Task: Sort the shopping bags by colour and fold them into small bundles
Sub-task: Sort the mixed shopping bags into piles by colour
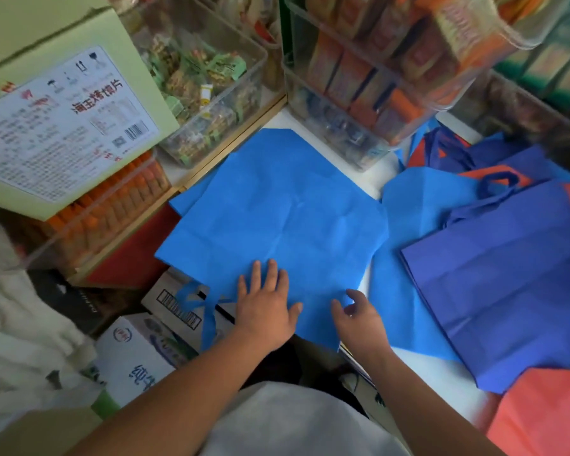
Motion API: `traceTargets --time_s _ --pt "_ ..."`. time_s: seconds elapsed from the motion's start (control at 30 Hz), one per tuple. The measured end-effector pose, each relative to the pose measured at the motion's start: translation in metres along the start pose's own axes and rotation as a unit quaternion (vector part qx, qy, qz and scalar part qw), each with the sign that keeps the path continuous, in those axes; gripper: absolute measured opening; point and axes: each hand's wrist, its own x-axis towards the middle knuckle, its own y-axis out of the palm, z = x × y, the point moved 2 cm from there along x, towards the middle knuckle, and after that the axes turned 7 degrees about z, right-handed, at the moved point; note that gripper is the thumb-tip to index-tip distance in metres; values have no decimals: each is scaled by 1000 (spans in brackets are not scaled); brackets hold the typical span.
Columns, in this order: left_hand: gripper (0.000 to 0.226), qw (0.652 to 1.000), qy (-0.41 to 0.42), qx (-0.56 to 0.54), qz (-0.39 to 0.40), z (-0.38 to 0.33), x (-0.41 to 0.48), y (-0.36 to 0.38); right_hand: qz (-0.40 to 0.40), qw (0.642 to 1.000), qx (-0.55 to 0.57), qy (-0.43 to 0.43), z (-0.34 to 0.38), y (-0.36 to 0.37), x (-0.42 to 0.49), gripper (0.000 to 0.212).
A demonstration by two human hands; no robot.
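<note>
A light blue shopping bag (277, 205) lies spread flat on the white table (441, 380), its handles (208, 311) hanging over the near left edge. My left hand (265, 304) presses flat on its near part, fingers straight. My right hand (359, 315) is at the bag's near edge with fingers loosely curled; whether it pinches the fabric is unclear. A second light blue bag (415, 225) lies under and to the right. A dark blue bag (507, 284) lies flat at the right, with an orange-red bag (547, 413) at the near right corner.
Clear plastic bins of packaged snacks (208, 93) and orange boxes (375, 80) stand at the back. A pale green carton (63, 103) sits at the left on another bin. More dark blue and orange bags (468, 156) are piled at the back right. Cartons (139, 357) stand below the table's left edge.
</note>
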Motion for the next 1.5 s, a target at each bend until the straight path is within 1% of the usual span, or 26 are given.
traceTargets --time_s 0.07,0.1,0.13,0.2,0.23,0.27,0.3,0.33,0.37,0.43,0.5,0.57,0.63,0.67,0.73,0.77,0.83,0.93,1.0,1.1,1.17,1.23,1.3,1.37,1.43,1.5 --pt "77 999 23 -33 0 1 2 1 15 1000 -4 2 -8 -3 -2 44" --pt "74 998 32 -53 5 2 5 -2 -3 1000 -24 -13 -12 -7 -3 45" --pt "72 997 39 -70 15 5 9 -5 -37 996 -64 -43 -15 -11 -5 46" --pt "68 995 57 -79 37 13 12 -11 -103 972 -158 -139 -19 -19 -7 49" --pt "67 993 75 -74 44 17 11 -12 -99 960 -191 -177 -20 -21 -5 50" --pt "67 992 100 -63 47 21 10 -11 -64 954 -218 -197 -19 -22 -1 52" --pt "66 990 127 -46 46 26 9 -10 -10 950 -246 -190 -17 -21 5 54" --pt "64 988 147 -29 42 31 9 -9 43 945 -279 -167 -16 -19 11 57" --pt "62 987 156 -20 36 34 10 -9 79 936 -311 -144 -15 -16 15 59" --pt "57 991 133 -16 28 40 14 -15 103 926 -343 -124 -12 -9 17 59" --pt "59 995 91 -8 27 41 19 -29 120 923 -345 -124 -4 0 18 58" --pt "69 998 60 -27 2 38 21 -43 149 922 -333 -127 8 7 23 58" --pt "84 996 66 -39 -47 27 17 -51 135 935 -297 -142 20 8 25 59" --pt "82 994 84 -37 -56 20 14 -52 107 944 -269 -155 24 5 24 58" --pt "62 992 116 -25 -48 8 9 -44 51 956 -228 -177 27 -7 12 54" --pt "55 991 126 -20 -44 2 7 -41 37 960 -213 -177 25 -13 5 52" --pt "49 990 135 -21 -42 -13 4 -37 31 971 -177 -159 17 -29 -5 43" --pt "47 984 171 -29 -34 -56 5 -29 14 991 -60 -121 -19 -59 -19 27" --pt "49 979 196 -62 -6 -91 5 -21 -15 995 -4 -97 -51 -83 -31 20" --pt "48 968 236 -80 43 -144 9 -11 -68 995 32 -61 -108 -115 -54 9" --pt "58 962 253 -88 55 -179 23 -13 -117 991 56 -23 -154 -134 -68 9" --pt "64 964 247 -97 15 -210 49 -26 -156 984 82 7 -198 -151 -79 16" --pt "69 975 203 -85 -30 -232 83 -39 -163 982 91 12 -229 -165 -86 23" --pt "73 985 154 -64 -49 -246 105 -48 -156 983 101 9 -247 -175 -87 26" --pt "65 985 130 -69 -85 -251 111 -49 -151 978 142 16 -256 -180 -84 33" --pt "53 981 129 -94 -109 -252 108 -46 -135 971 197 30 -255 -183 -79 38"
